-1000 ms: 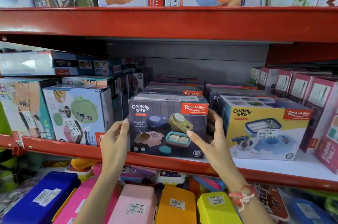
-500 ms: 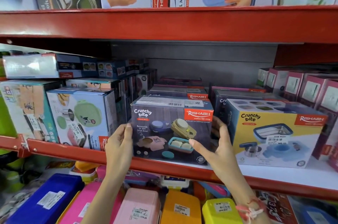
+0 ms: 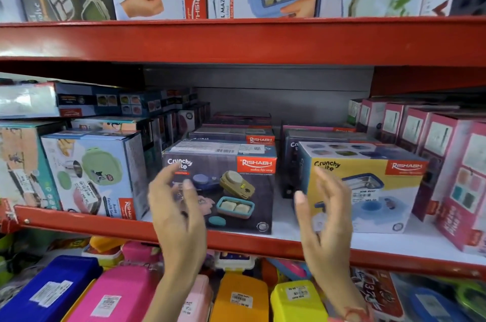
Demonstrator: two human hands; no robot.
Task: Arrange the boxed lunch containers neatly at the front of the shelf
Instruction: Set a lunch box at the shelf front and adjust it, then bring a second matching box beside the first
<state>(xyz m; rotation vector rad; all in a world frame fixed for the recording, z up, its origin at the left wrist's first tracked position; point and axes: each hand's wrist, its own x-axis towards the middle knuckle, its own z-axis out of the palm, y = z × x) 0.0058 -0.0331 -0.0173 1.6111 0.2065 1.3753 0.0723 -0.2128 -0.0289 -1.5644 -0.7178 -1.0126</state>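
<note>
**Dark box released, hands off and drifting right**

Half a second ago, clamped on both sides of the dark Crunchy Bite box (image 3: 223,187); now let go. Left hand (image 3: 178,206) raised in front of that box's left face, fingers spread and loose, holding nothing, blurred with motion. Right hand (image 3: 323,211) likewise spread and empty, now in front of the yellow Crunchy Bite box (image 3: 365,187), just right of the dark box; contact with it impossible to tell.

Dark box standing square at the red shelf lip (image 3: 263,242), front face outward, with a gap between it and the yellow box to its right. Blue-and-green box (image 3: 94,174) close on its left. More dark boxes stacked behind it, pink boxes (image 3: 457,179) well to its right.

Probably one box settled, then, and the yellow neighbour next: set slightly askew, likely needing squaring and closing up toward the dark box.
</note>
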